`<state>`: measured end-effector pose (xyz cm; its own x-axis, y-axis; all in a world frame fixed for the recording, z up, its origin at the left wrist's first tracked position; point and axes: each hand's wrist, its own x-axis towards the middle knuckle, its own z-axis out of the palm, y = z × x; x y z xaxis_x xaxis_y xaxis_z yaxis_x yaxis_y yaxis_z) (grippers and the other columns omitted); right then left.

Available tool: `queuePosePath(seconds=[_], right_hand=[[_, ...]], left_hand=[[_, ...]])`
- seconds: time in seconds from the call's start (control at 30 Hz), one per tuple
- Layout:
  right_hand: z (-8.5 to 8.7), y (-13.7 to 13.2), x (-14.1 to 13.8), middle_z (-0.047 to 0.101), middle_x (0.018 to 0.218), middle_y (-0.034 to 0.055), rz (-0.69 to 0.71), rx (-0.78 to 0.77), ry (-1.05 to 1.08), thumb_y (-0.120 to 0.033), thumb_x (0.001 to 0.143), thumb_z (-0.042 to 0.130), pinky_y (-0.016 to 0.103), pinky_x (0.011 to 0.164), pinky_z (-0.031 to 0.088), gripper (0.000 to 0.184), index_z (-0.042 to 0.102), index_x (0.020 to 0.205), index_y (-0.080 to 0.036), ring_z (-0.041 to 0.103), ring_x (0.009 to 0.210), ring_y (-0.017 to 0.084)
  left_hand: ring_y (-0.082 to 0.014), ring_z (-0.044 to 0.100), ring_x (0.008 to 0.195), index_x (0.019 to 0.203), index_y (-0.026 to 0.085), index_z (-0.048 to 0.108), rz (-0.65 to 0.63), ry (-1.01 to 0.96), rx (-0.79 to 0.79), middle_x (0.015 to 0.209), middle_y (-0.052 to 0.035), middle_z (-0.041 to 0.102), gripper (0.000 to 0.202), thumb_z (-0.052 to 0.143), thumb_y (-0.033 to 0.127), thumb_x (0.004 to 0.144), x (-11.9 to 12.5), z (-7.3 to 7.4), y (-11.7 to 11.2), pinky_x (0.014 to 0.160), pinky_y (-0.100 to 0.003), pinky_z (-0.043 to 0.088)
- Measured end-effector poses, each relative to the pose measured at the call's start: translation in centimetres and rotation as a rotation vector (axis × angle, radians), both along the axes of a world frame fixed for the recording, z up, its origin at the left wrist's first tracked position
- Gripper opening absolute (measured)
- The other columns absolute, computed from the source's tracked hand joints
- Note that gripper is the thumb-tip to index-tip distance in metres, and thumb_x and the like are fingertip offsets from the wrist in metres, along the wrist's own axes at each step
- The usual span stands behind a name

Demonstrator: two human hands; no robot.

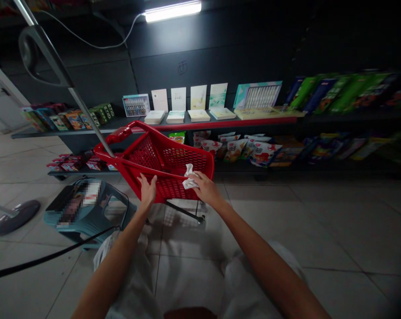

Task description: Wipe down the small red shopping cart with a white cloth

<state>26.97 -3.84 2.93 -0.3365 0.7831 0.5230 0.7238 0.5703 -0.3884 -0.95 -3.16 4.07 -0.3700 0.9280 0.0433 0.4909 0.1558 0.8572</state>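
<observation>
A red plastic shopping cart [187, 156] with perforated basket walls stands in front of me, its handle toward the left. My right hand [205, 188] pinches a crumpled white tissue [189, 177] against the near rim of the basket, toward the cart's front end. My left hand [148, 190] is at the near side wall, thumb and fingers apart with nothing in them. Whether its fingertips touch the plastic I cannot tell. The basket's inside looks bare where it shows.
Behind the cart runs a dark shelf [183, 126] with notebooks [179, 98], boxed sets and snack bags [233, 148]. A blue-green stool [84, 221] with things on it stands at left, beside a metal pole [84, 108] and a round base [16, 217]. A black cable [51, 254] crosses lower left.
</observation>
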Motion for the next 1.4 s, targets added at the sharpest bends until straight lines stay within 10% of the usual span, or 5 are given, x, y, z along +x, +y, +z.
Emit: queuePosePath(seconds=[0.2, 1.07, 1.4], right_hand=[[0.3, -0.5, -0.7, 0.058, 0.146, 0.0078, 0.057, -0.052, -0.006, -0.007, 0.089, 0.057, 0.04, 0.112, 0.052, 0.057, 0.062, 0.142, -0.027, 0.06, 0.132, 0.023], [0.5, -4.0, -1.4, 0.06, 0.145, 0.0081, 0.258, -0.14, 0.029, -0.01, 0.09, 0.058, 0.038, 0.109, 0.054, 0.06, 0.058, 0.147, -0.028, 0.063, 0.13, 0.023], [-0.3, -4.1, 0.7, 0.057, 0.147, 0.0151, 0.322, 0.059, -0.086, -0.005, 0.089, 0.053, 0.048, 0.114, 0.048, 0.051, 0.066, 0.137, -0.019, 0.056, 0.134, 0.029]], left_hand=[[-0.0274, -0.006, 0.163, 0.169, 0.011, 0.001, -0.183, 0.021, 0.059, 0.175, -0.0233, -0.01, 0.104, 0.047, 0.072, 0.097, 2.7, -1.8, -1.6, 0.133, -0.045, 0.01], [-0.0333, -0.018, 0.162, 0.165, 0.003, -0.007, -0.064, 0.03, 0.099, 0.172, -0.0287, -0.016, 0.131, 0.073, 0.067, 0.083, 3.0, -1.3, -0.5, 0.134, -0.046, 0.004], [-0.0328, -0.016, 0.162, 0.165, 0.003, -0.004, -0.065, -0.013, 0.126, 0.173, -0.0286, -0.015, 0.133, 0.071, 0.073, 0.08, 2.0, -1.5, 0.3, 0.134, -0.045, 0.003]])
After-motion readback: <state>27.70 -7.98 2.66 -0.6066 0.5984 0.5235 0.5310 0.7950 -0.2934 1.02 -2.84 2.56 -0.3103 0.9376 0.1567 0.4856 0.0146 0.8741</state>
